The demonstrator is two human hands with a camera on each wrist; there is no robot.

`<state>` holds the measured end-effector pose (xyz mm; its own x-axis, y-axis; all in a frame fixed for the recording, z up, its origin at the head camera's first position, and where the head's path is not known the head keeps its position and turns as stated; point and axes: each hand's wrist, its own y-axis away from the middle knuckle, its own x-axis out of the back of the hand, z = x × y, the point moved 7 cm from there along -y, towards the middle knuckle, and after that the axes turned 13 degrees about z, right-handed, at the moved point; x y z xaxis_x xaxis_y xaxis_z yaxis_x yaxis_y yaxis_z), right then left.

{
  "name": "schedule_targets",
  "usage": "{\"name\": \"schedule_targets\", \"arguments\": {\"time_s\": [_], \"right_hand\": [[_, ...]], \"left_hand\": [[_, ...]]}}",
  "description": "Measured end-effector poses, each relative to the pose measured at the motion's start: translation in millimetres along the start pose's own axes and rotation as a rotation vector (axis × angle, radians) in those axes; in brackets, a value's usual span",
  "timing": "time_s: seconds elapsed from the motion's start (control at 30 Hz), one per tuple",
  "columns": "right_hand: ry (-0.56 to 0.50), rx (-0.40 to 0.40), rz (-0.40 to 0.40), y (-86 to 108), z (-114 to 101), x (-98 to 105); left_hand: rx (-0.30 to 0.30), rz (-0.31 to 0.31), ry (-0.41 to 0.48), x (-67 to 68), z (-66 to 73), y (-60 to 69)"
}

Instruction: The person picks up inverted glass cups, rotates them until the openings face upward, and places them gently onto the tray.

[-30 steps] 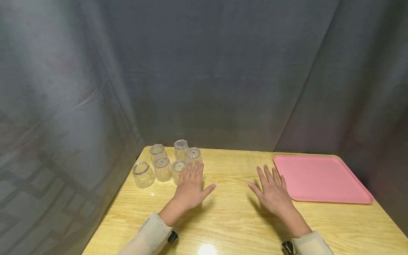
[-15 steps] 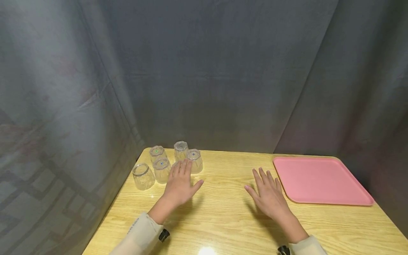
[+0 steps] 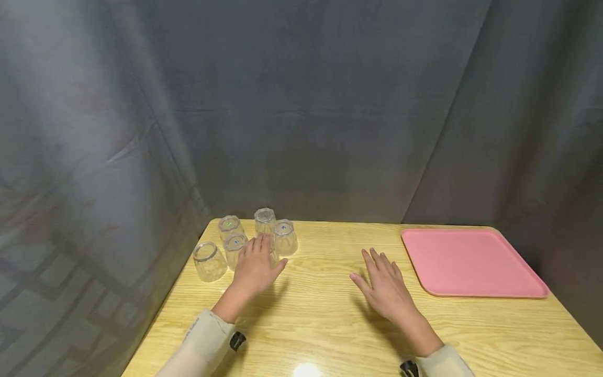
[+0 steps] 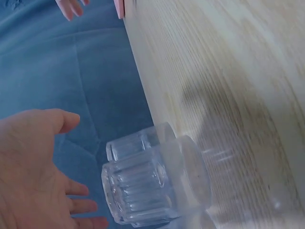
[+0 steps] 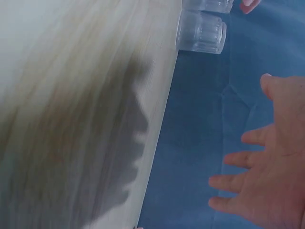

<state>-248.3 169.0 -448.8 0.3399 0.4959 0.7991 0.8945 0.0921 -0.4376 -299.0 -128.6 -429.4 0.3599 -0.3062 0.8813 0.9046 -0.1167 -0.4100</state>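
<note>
Several clear glasses stand grouped at the table's left back. Most are upside down, such as the right-hand glass (image 3: 286,240) with a small blue mark on its base. A glass (image 3: 209,263) at the left front shows no coloured mark. My left hand (image 3: 254,268) hovers at the group's front with its fingers stretched, partly hiding one glass. In the left wrist view its fingertips are beside a faceted glass (image 4: 143,186), apart from it. Above the middle of the table, my right hand (image 3: 386,293) has its fingers spread and holds nothing.
A pink tray (image 3: 473,264) lies flat on the right side of the wooden table (image 3: 320,324). Grey curtains (image 3: 301,115) close off the back and both sides. Black bands (image 3: 237,341) show at both wrists.
My left hand has moved left, across the front of the glasses. My right hand has also shifted slightly left. Glasses and tray stay in place.
</note>
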Motion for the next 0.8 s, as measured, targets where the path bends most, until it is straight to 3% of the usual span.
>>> {"name": "schedule_targets", "arguments": {"time_s": [0.43,0.8], "right_hand": [[-0.04,-0.01,-0.006,0.3,-16,-12],[-0.059,-0.009,-0.023,1.0,-28,-23]], "left_hand": [[0.054,0.007,0.018,-4.5,-17.8,-7.5],[0.137,-0.045,0.078,-15.2,-23.6,-10.8]]}}
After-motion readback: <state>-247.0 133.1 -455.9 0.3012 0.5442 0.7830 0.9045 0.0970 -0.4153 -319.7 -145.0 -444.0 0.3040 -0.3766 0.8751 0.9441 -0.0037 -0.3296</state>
